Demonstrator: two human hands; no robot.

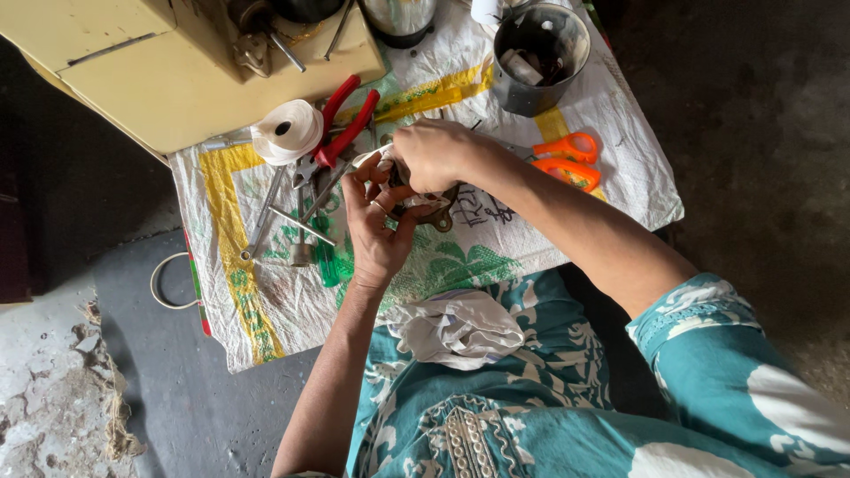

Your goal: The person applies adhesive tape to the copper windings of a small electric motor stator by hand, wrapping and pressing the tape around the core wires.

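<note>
— Hands first: what do we see them doing?
— Our left hand point(376, 228) is cupped under a small brown metal part point(436, 209), fingers curled on it. Our right hand point(434, 152) is closed over the top of it, pressing a white rag point(382, 162) — the part sits between both palms.
— And around them?
— Just left of the left hand lie red-handled pliers point(341, 133) and a white tape roll point(285, 130); orange scissors point(568, 159) lie right of the right hand.
</note>
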